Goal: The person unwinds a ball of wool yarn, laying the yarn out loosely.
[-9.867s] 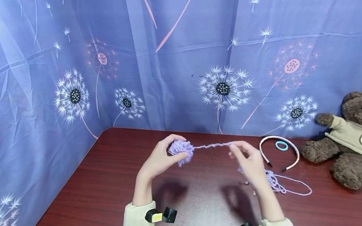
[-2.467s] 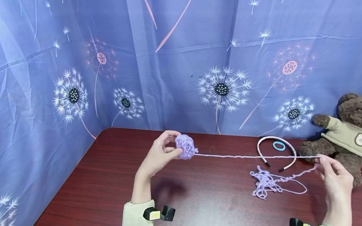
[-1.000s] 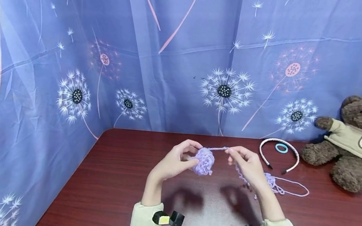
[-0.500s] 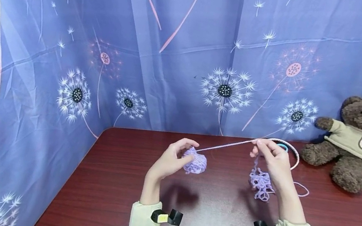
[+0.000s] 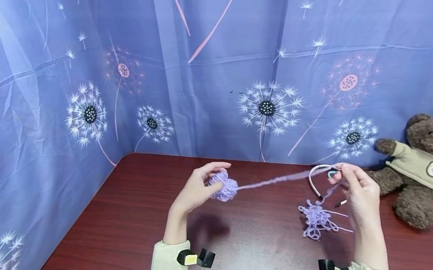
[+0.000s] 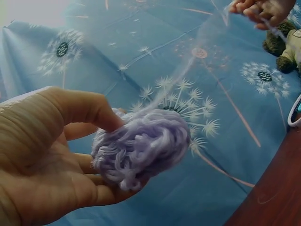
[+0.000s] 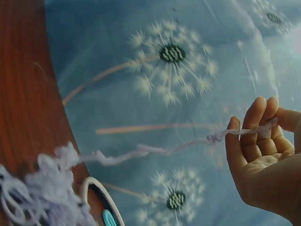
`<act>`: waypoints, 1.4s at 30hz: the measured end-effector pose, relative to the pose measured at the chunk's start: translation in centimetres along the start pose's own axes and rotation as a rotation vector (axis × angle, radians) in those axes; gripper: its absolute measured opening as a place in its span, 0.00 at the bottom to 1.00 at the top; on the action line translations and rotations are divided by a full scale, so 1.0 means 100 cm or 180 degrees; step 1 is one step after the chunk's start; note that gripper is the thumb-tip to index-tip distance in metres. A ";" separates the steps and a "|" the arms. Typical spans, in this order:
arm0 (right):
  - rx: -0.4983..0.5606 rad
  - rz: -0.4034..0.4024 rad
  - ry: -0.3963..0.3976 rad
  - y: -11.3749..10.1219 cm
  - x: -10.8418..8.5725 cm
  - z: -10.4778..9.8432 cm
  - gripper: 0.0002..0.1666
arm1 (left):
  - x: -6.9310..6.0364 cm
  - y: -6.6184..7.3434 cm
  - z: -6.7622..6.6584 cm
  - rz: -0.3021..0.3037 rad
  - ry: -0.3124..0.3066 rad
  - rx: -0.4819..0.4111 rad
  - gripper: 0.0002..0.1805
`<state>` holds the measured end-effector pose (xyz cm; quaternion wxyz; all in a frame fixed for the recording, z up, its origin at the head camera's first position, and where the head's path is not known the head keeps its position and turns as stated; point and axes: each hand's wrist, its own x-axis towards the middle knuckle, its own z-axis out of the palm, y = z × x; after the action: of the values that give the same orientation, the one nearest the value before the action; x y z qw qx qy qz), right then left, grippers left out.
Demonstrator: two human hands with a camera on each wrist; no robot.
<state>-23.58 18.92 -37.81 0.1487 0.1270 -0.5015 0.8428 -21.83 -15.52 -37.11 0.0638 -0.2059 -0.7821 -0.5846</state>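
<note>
My left hand [image 5: 192, 192] holds a small ball of lilac yarn [image 5: 225, 189] above the table, thumb on the near side and fingers behind. A yarn strand [image 5: 277, 180], blurred by motion, runs from the ball up to my right hand [image 5: 362, 197], which pinches it between thumb and fingertips. From that hand a kinked length of yarn [image 7: 160, 150] hangs down to a loose tangled heap of yarn [image 5: 316, 221] on the table. In the left wrist view the wound ball [image 6: 146, 146] shows its loops, with one short loop sticking out below.
Behind my right hand lie a white headband [image 5: 313, 182] and a turquoise ring [image 5: 330, 174], both partly hidden. A brown teddy bear [image 5: 425, 174] in a pale sweater sits at the back right of the dark red table [image 5: 134, 217]. A blue dandelion-print curtain [image 5: 204, 104] hangs behind.
My right hand has moved right and slightly up, drawing the strand longer. The left hand has shifted a little left with the ball. Earlier the two hands came close together, then parted.
</note>
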 end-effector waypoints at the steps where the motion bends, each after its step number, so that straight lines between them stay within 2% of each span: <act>1: 0.0074 -0.0035 0.0045 -0.002 0.001 -0.004 0.11 | 0.000 -0.001 -0.002 -0.0014 0.0073 -0.0053 0.25; 7: 0.0321 -0.0147 0.0414 -0.011 0.003 -0.031 0.10 | -0.004 0.000 -0.013 -0.0082 0.0360 -0.0228 0.22; 14: 0.0449 -0.0187 0.0983 -0.011 0.003 -0.059 0.08 | -0.007 -0.001 -0.021 -0.0095 0.0440 -0.0182 0.21; 20: 0.0225 -0.0147 0.1639 -0.005 0.008 -0.071 0.09 | -0.008 -0.003 -0.025 -0.0106 0.0525 -0.0170 0.21; 26: 0.0025 -0.0049 0.1997 -0.003 0.008 -0.083 0.13 | -0.009 -0.002 -0.028 -0.0096 0.0643 -0.0231 0.20; 28: -0.0010 -0.0009 0.2042 -0.002 0.007 -0.087 0.14 | -0.009 -0.002 -0.029 -0.0099 0.0670 -0.0231 0.20; 33: -0.0224 0.0140 0.1971 0.003 0.006 -0.096 0.16 | -0.008 -0.001 -0.026 -0.0131 0.0654 -0.0259 0.19; 36: -0.0367 0.0281 0.1788 0.009 0.004 -0.098 0.17 | -0.007 0.001 -0.023 -0.0139 0.0595 -0.0309 0.19; 42: -0.0518 0.0463 0.1234 0.022 0.002 -0.100 0.17 | -0.005 0.001 -0.016 -0.0061 0.0474 -0.0336 0.19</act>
<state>-25.28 26.76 -44.19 0.1910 -0.0864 -0.5376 0.8167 -21.51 -17.16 -36.66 0.1052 -0.1574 -0.7453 -0.6393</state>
